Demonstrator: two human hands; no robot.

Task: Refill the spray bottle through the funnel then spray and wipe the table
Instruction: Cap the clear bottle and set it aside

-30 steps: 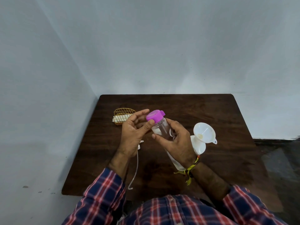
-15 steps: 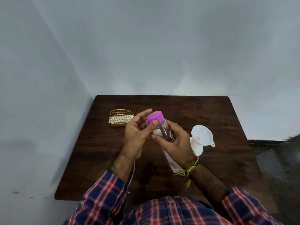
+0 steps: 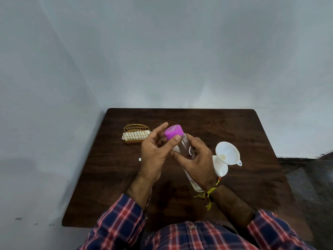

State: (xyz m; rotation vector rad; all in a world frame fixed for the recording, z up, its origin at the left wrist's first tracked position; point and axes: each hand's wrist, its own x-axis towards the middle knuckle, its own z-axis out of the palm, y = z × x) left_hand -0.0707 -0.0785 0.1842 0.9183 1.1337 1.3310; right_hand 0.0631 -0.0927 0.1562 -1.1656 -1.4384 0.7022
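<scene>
Right now my right hand [image 3: 197, 160] is wrapped round a clear bottle [image 3: 183, 147], fingers curled on its body, holding it tilted w/ the top leaning away from me and to the left; the bottle's lower end pokes out below my wrist, above the table [image 3: 252, 186]. My left hand [image 3: 155, 154] is up at the purple cap [image 3: 173, 131]; thumb tip pressed on the cap's near edge, fingers bent round behind it, so I'd call that a pinch on the cap; cap sits on the bottle neck, can't tell how tight. Just beside my right hand, on its right, the white spray bottle [image 3: 220, 166] stands on the table w/ the white funnel [image 3: 228, 153] seated in its mouth, tilted a bit, tab pointing right. Far left of the table: gold wire holder [image 3: 136, 133] w/ a white cloth [image 3: 137, 135] in it, well apart from the bottles. A thin white tube [image 3: 140, 159] peeks out by my left hand. Checked sleeves at the bottom; thread band [image 3: 210, 191] on my right wrist.
</scene>
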